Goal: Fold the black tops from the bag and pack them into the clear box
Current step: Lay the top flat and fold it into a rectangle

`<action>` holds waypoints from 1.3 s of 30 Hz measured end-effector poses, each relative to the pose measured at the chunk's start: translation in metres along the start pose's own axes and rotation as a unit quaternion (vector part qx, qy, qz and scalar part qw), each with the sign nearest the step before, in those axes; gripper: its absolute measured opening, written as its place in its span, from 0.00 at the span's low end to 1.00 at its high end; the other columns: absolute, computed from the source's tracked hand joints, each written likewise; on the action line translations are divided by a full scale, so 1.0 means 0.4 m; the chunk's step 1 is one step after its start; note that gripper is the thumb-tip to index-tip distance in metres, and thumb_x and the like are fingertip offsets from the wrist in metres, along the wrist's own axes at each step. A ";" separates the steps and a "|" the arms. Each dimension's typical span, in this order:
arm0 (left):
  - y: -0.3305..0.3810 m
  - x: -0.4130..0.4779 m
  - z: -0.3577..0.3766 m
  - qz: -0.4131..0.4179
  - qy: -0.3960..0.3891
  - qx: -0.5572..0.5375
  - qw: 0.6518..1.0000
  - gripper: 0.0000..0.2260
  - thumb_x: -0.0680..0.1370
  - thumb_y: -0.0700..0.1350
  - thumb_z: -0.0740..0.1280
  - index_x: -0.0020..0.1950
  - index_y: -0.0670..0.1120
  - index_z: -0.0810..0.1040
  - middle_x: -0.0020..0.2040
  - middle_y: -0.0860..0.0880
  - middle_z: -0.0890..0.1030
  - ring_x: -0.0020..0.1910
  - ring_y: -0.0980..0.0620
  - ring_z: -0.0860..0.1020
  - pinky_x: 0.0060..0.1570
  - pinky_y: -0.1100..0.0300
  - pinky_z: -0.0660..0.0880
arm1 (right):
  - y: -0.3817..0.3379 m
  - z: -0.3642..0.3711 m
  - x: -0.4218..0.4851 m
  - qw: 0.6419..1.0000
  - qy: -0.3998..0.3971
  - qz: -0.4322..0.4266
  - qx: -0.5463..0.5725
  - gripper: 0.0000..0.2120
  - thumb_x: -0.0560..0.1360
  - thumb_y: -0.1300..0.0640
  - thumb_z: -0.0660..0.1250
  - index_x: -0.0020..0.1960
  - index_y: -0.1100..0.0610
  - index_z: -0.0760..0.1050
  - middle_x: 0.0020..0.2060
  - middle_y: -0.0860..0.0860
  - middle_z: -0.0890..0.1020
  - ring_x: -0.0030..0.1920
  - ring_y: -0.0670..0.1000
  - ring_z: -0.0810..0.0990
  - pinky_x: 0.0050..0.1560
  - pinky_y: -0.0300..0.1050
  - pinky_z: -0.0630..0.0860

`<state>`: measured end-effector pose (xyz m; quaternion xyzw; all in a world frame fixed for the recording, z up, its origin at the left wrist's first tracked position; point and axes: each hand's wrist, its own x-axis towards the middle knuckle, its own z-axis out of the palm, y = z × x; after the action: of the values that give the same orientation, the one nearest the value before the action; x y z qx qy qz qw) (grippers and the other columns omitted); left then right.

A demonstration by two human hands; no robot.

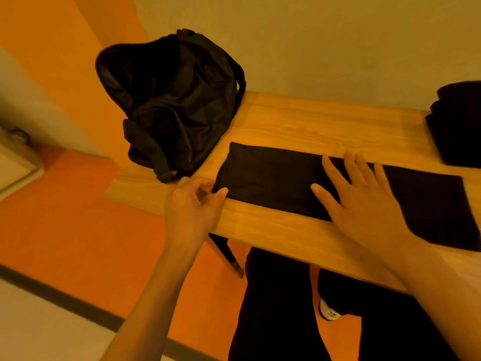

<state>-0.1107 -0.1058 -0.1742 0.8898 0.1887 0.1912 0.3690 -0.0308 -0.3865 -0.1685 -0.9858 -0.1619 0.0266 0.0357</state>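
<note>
A black top lies folded into a long strip across the wooden table. My left hand pinches its near left corner between thumb and fingers. My right hand lies flat on the middle of the strip with fingers spread. A black bag slumps open on the table's left end, just behind the top. At the right edge sits a dark stack of black fabric; the clear box is not visible around it.
The table stands against a pale wall. Orange floor lies to the left, and a table leg is below the near edge. My dark trouser legs and a white shoe are under the table.
</note>
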 end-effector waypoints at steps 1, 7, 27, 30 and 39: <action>0.006 0.001 0.005 0.000 0.003 -0.006 1.000 0.09 0.74 0.51 0.77 0.51 0.49 0.84 0.46 0.53 0.79 0.46 0.53 0.79 0.51 0.48 0.79 | -0.014 0.013 0.003 1.000 -0.004 0.003 0.002 0.38 0.74 0.28 0.27 0.80 0.42 0.37 0.82 0.55 0.43 0.81 0.54 0.39 0.79 0.54 0.36; 0.015 0.010 0.021 -0.051 -0.009 -0.002 0.999 0.03 0.77 0.47 0.74 0.45 0.50 0.82 0.44 0.56 0.77 0.47 0.56 0.78 0.53 0.52 0.76 | -0.026 0.038 -0.004 1.000 0.007 0.017 -0.025 0.36 0.76 0.29 0.29 0.81 0.41 0.37 0.82 0.54 0.43 0.81 0.54 0.38 0.80 0.56 0.43; 0.057 0.081 0.024 -0.059 -0.041 0.085 0.994 0.06 0.81 0.49 0.69 0.47 0.49 0.79 0.39 0.56 0.77 0.40 0.57 0.76 0.38 0.60 0.70 | -0.029 0.038 -0.010 1.000 0.010 0.015 -0.022 0.35 0.77 0.30 0.30 0.81 0.42 0.37 0.82 0.55 0.43 0.81 0.56 0.38 0.80 0.58 0.42; 0.062 0.088 0.033 -0.060 -0.041 0.118 0.990 0.05 0.82 0.46 0.67 0.49 0.46 0.79 0.37 0.53 0.77 0.35 0.56 0.75 0.33 0.59 0.68 | -0.029 0.039 -0.012 1.000 0.008 0.016 -0.024 0.35 0.77 0.30 0.30 0.81 0.42 0.37 0.82 0.56 0.42 0.81 0.56 0.38 0.80 0.58 0.42; 0.112 0.107 0.089 0.256 -0.061 0.230 0.937 0.18 0.83 0.46 0.65 0.70 0.38 0.75 0.68 0.39 0.76 0.67 0.38 0.75 0.66 0.46 0.71 | -0.027 0.044 -0.015 1.000 0.019 0.010 -0.005 0.35 0.78 0.31 0.32 0.82 0.44 0.40 0.81 0.57 0.43 0.81 0.57 0.39 0.80 0.60 0.43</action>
<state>-0.0483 -0.1359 -0.1563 0.9785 -0.0297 0.1760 0.1037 -0.0411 -0.3770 -0.1851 -0.9879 -0.1515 0.0072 0.0331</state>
